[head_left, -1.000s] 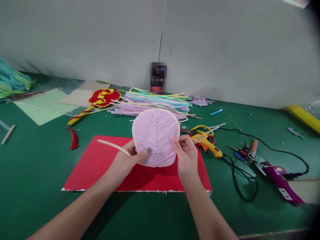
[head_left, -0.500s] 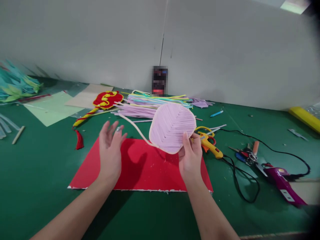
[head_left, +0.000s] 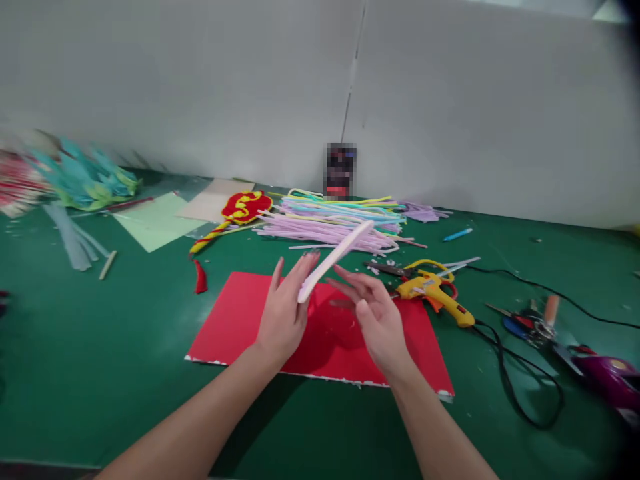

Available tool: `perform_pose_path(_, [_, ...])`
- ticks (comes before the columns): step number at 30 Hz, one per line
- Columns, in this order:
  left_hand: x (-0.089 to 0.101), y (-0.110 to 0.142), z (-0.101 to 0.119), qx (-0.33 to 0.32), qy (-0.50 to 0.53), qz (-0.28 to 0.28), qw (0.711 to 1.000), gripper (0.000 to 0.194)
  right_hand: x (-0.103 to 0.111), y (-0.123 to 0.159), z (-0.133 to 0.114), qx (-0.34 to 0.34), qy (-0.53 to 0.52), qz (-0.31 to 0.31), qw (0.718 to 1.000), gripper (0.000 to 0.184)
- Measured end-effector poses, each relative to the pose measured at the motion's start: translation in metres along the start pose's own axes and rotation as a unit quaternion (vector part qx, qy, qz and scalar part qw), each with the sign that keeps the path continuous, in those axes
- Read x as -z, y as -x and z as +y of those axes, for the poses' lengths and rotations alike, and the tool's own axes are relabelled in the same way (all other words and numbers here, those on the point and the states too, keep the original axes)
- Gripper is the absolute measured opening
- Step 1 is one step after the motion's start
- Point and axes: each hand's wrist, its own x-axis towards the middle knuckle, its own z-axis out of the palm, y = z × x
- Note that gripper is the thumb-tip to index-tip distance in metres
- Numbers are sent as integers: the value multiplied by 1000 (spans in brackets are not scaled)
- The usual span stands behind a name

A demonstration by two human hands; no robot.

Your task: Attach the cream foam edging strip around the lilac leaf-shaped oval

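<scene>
A lilac fan panel of pipe cleaners [head_left: 336, 259], with a pale rim, is turned nearly edge-on above a red board [head_left: 240, 313]. My left hand [head_left: 286, 303] grips its lower left side, the fingertips behind it. On the other side my right hand [head_left: 377, 317] is open, its fingers stretched toward the panel and slightly blurred; whether a fingertip touches it I cannot tell. Behind the panel lies a pile of lilac, blue and yellow pipe cleaners [head_left: 310, 227]. Just right of my right hand, a yellow glue gun [head_left: 440, 297] rests beside dark-bladed scissors [head_left: 387, 269].
A red and yellow fan with a tassel [head_left: 246, 207] lies back left, near a pale green sheet [head_left: 150, 223] and teal tufts [head_left: 90, 180]. A phone-like pixelated thing [head_left: 341, 172] leans on the wall. Keys [head_left: 537, 328], a purple tool [head_left: 607, 380] and a black cord [head_left: 505, 380] lie right.
The panel has turned from facing me to edge-on and passed from my right hand to my left. My right hand has let go and opened. The view has shifted left.
</scene>
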Motion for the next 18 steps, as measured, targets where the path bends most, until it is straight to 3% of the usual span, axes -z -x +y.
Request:
perform_pose_path(1, [3,0,1,51,47,31,997,43,0,1,-1,2,0,-16,1000,26])
perform_pose_path(3, [8,1,3,161,167,104,967,38,1,1,-3,12,4,16,1000,23])
perform_pose_path(5, [9,-1,3,193,181,151,952,42,4,-1,-3,6,24,77,997,18])
perform_pose_path(8, [9,-8,1,249,389,228,857,36,10,-4,-1,7,65,138,988,17])
perform_pose_path(11, [8,-15,0,319,536,176,762,24,13,-6,1,-23,160,148,976,31])
perform_pose_path(13, [6,-15,1,349,584,122,723,19,14,-6,1,-35,211,150,965,39])
perform_pose_path(15, [4,-12,3,351,598,64,718,19,13,-6,2,-32,224,160,961,43])
perform_pose_path(18, [0,-5,4,343,582,4,738,21,11,-5,3,-28,198,176,964,44])
